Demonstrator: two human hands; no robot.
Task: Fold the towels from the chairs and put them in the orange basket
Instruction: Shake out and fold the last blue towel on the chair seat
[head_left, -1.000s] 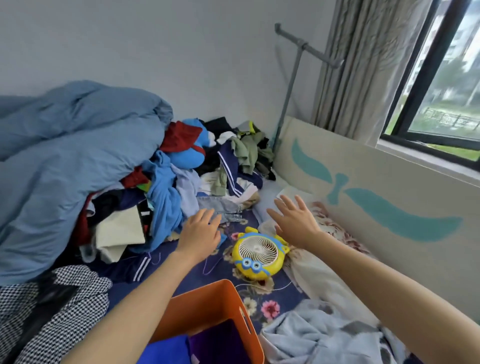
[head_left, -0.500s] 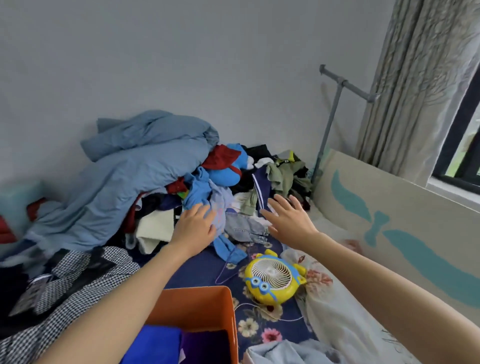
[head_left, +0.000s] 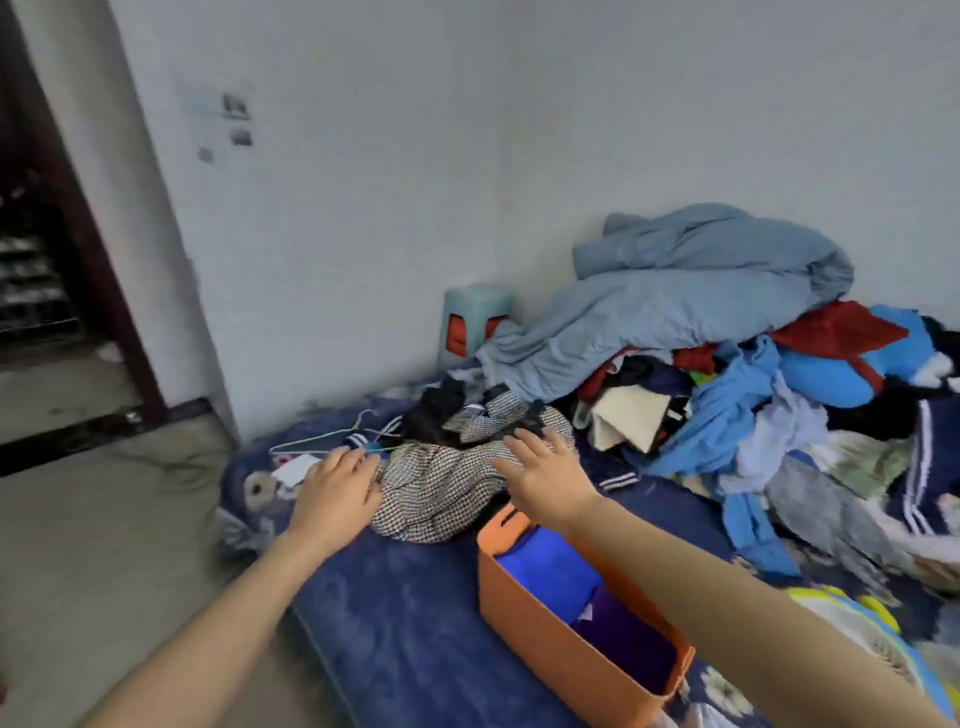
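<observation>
Both grips are wide and empty: left hand (head_left: 337, 491) and right hand (head_left: 545, 475) hover over a checked garment (head_left: 441, 488). The orange basket (head_left: 545, 639) (towels (head_left: 545, 566) inside) sits by the bed's (head_left: 405, 613) near edge. Better to leave these clothes and look for the chairs.

A checked garment (head_left: 441, 488) lies on the bed (head_left: 405, 613) beside heaped clothes (head_left: 753, 415).

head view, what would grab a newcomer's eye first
A big heap of clothes under a pale blue duvet fills the right of the bed. Nearer, the orange basket holds a blue towel and a purple towel. The left hand and right hand spread open over a checked garment just behind it.
</observation>
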